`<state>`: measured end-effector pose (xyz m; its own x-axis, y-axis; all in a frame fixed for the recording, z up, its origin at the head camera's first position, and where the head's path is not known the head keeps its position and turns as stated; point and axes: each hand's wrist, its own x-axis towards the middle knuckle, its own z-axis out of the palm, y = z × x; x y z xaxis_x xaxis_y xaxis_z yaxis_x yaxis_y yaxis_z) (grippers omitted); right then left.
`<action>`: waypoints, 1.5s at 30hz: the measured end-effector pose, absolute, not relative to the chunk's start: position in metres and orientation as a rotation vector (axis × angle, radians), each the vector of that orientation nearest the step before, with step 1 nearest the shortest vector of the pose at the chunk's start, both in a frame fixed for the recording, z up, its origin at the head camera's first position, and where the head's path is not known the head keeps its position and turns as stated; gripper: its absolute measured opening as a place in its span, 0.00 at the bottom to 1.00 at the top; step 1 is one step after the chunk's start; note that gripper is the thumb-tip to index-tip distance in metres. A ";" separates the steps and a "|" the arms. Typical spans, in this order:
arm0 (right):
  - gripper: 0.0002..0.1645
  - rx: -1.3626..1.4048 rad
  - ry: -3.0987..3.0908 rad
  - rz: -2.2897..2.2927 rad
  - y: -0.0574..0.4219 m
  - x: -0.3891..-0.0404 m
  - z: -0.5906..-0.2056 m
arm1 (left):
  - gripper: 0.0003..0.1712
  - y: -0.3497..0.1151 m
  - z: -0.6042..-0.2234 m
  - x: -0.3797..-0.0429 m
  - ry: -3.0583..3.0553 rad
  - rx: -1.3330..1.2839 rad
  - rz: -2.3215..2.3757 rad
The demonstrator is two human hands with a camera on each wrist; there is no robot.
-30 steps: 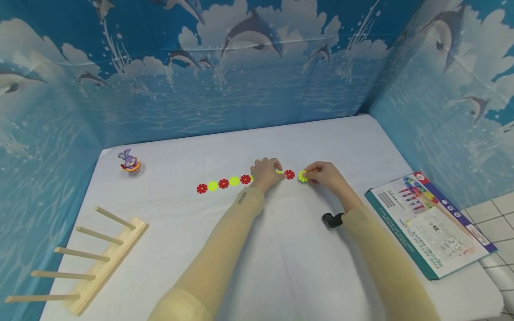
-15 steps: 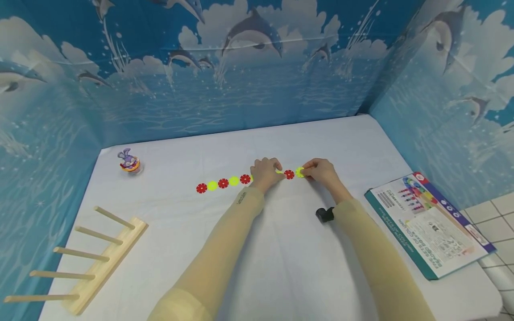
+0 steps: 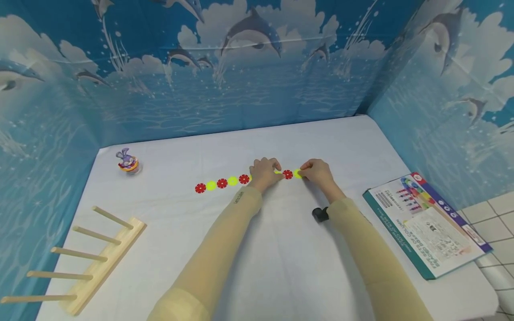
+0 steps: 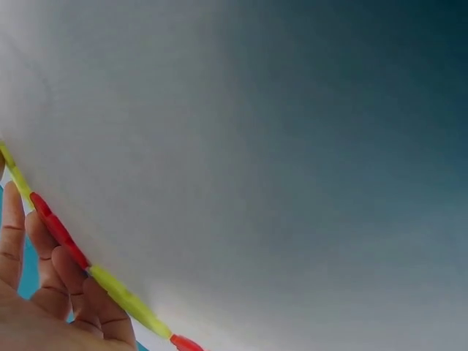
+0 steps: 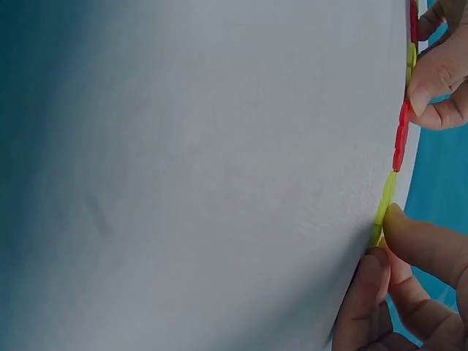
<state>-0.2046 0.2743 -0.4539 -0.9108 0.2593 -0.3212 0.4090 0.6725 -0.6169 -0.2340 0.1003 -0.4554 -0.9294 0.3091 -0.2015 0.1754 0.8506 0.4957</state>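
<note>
A row of notched, flower-shaped plastic discs, alternating red and yellow, lies across the white table. In the head view its left end is a red disc (image 3: 200, 188). My left hand (image 3: 265, 174) covers the middle of the row and pinches a yellow disc (image 3: 277, 171) between thumb and index finger. Right of that is a red disc (image 3: 287, 174). My right hand (image 3: 319, 173) pinches the yellow end disc (image 5: 385, 205) between thumb and fingers. That disc's edge meets the red one; whether their notches interlock I cannot tell. In the left wrist view, left-hand fingers (image 4: 69, 278) lie along the row.
On the left stands a wooden base (image 3: 104, 267) with several pegs. A purple rabbit toy (image 3: 128, 161) sits at the back left. A flat printed box (image 3: 427, 223) lies on the right. Patterned blue cloth (image 3: 241, 89) walls the table's back and sides.
My right hand has moved left with the yellow disc, bringing it from a gap up against the red disc. My left hand stays in about the same place.
</note>
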 end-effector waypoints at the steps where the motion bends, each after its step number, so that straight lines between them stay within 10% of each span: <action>1: 0.13 0.540 2.686 -1.059 0.274 -0.205 -0.454 | 0.14 0.100 -0.455 -0.234 2.752 0.372 0.698; 45: 0.15 0.490 2.703 -1.008 0.262 -0.213 -0.453 | 0.12 0.085 -0.462 -0.242 2.740 0.384 0.781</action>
<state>-0.2127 0.2622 -0.4532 -0.9213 0.2320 -0.3119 0.3796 0.7101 -0.5930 -0.2422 0.0853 -0.4619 -0.9296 0.3217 -0.1801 0.1783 0.8198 0.5441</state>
